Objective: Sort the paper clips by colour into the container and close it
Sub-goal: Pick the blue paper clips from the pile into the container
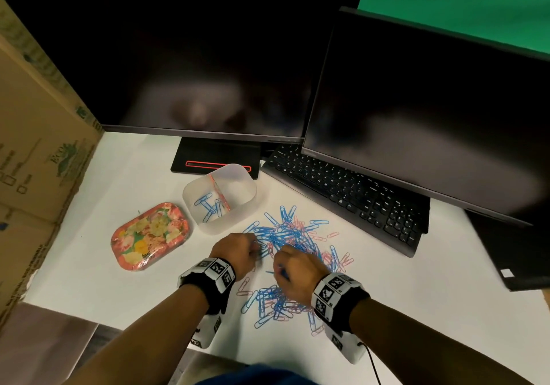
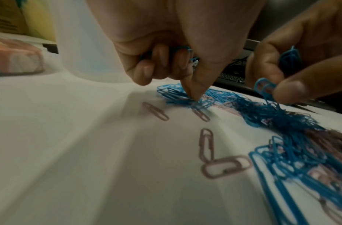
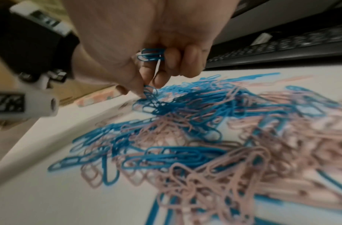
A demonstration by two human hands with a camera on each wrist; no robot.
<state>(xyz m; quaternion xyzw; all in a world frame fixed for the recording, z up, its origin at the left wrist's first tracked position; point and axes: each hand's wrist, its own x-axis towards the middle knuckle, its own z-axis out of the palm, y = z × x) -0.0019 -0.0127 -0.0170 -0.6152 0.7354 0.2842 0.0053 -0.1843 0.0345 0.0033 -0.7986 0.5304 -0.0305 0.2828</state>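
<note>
Blue and pink paper clips lie mixed in a pile on the white desk, with a second heap nearer me. The translucent container stands behind, split by a pink divider; several blue clips lie in its left compartment. Its floral lid lies to the left. My left hand holds blue clips in its curled fingers and pinches into the pile's edge. My right hand keeps a bunch of blue clips in the palm and pinches another blue clip.
A black keyboard lies right of the pile under two dark monitors. A monitor stand sits just behind the container. A cardboard box walls the left side. Loose pink clips lie near my left hand.
</note>
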